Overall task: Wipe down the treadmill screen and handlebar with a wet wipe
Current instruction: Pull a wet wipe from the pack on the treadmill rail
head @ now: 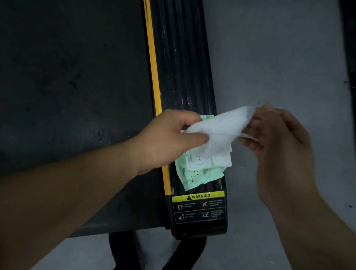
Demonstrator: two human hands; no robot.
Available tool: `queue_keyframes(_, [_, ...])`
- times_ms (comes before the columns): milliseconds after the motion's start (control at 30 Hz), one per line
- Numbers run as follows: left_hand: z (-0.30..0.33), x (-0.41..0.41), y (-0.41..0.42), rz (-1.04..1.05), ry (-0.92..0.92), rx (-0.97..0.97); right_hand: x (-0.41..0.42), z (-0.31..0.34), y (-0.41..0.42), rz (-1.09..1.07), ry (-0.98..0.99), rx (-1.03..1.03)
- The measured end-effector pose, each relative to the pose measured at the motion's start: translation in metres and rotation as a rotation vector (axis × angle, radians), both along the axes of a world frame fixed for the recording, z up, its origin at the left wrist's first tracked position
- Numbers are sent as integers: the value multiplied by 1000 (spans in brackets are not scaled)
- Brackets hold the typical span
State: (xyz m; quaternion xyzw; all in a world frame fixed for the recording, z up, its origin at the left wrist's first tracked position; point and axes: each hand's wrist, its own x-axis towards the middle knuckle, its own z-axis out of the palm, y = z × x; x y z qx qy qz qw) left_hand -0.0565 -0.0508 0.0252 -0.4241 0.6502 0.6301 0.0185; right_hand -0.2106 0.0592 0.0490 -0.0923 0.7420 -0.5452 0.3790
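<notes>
A white wet wipe was held stretched between both hands above the treadmill's right side rail. The left hand was closed on the wipe's left end, pinched between thumb and forefinger, other fingers curled under. The right hand was closed on the wipe's right end, gripped by the fingertips, with the upper corner sticking up past them. The wipe was seen sagging in the middle, partly unfolded, some blur on it.

A pale green wipe packet was laid flat on the side rail, directly under the wipe and the left hand, its white flap seen lifted. Whether the wipe's lower edge was touching the packet or just in front of it could not be told. A yellow warning label was fixed on the rail just below the packet, at the rail's rear end.

The dark running belt was seen to the left, separated from the rail by a yellow stripe. Grey floor was seen to the right of the rail. Dark trouser legs were visible at the bottom edge, behind the treadmill's rear end. Screen and handlebar were out of frame.
</notes>
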Motion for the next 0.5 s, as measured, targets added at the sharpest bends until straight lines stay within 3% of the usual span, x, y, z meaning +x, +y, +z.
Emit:
queue_keyframes(100, [2,15,-5,123,-6,37,6,-31,15,117,275,247])
queue_keyframes(200, [6,28,-10,248,4,52,33,-55,34,477,396,387])
queue_keyframes(333, [11,35,-13,314,1,52,69,-83,53,977,768,423])
queue_keyframes(500, [21,34,-8,326,-11,22,79,-101,59,1163,926,572])
